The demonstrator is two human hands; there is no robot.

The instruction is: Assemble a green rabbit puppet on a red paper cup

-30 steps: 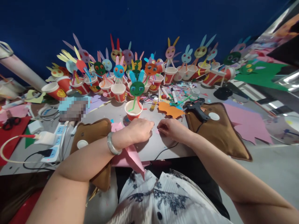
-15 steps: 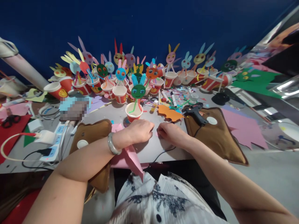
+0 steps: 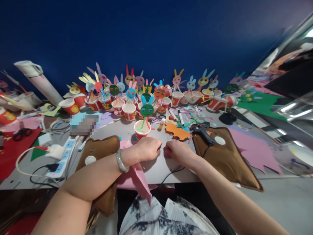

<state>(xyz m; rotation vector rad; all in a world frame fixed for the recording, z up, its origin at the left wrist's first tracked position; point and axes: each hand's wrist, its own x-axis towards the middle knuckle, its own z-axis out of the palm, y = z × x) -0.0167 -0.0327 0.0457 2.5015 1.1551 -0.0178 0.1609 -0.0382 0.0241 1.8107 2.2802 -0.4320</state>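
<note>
Tabletop (image 3: 156, 173) reaches us at a straight front edge, and both our forearms cross it. Between our two hands we see a narrow strip of grey surface, widening toward that edge, where a black cable (image 3: 171, 173) curves along it. On our right, the brown pouch (image 3: 225, 156) juts past the edge, with the glue gun (image 3: 203, 133) lying across its upper corner; on our left, another brown pouch (image 3: 105, 143) hangs over, partly under our forearm. Ahead, the orange paper (image 3: 178, 131) bounds the room beyond our right hand (image 3: 177, 150).

Just past our left hand (image 3: 149, 149) stands a paper cup (image 3: 142, 134), upright, mouth up; we cannot tell whether the hand touches it. From it rises a rabbit figure (image 3: 147, 111), face toward us, blue ears up, its long axis near vertical. Pink paper (image 3: 138, 178) lies beneath our left wrist, its long axis slanting down and rightward, pointed end hanging over the edge toward our lap.

Our left fingers curl inward, close together; our right fingers bend in toward them, the hands apart. Fingertips are hidden, so we cannot tell whether either hand pinches anything.
</note>
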